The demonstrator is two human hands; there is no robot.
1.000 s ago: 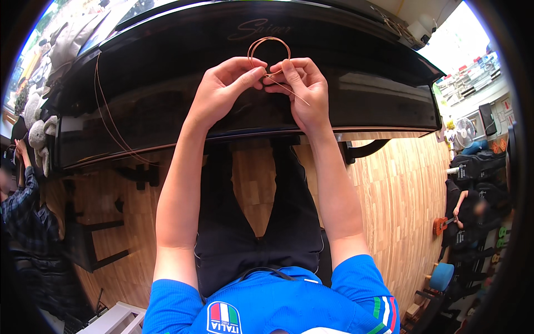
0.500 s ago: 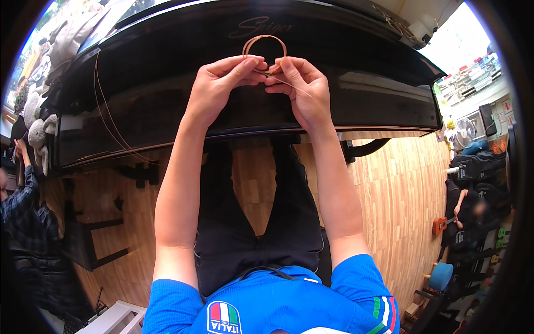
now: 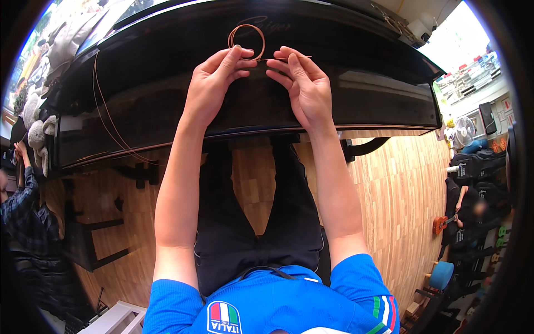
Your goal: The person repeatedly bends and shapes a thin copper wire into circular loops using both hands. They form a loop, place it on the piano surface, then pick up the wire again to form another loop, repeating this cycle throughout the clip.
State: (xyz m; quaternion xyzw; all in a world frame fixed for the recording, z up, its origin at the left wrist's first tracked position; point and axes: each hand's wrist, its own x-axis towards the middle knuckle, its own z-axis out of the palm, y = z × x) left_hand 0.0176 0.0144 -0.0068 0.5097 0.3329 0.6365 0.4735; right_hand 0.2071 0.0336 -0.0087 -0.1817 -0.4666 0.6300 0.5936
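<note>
At the fingertips of my left hand [image 3: 216,75], a coil of copper-coloured wire [image 3: 263,42] is pinched between thumb and fingers; my right hand [image 3: 310,83] pinches its straight end. Behind both hands stretches the glossy black piano [image 3: 361,103]. Left of my left hand, thin strands [image 3: 104,106] drape down it, near a grey plush toy [image 3: 39,134]. Right of my right hand lie wooden floor [image 3: 384,206], a blue stool [image 3: 442,275], a person holding a small stringed instrument [image 3: 440,225], and a white fan [image 3: 465,132].

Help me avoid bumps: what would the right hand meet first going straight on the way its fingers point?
Probably the coppery wire coil in the left hand; depth is unclear, so the glossy black panel behind might come first.
</note>
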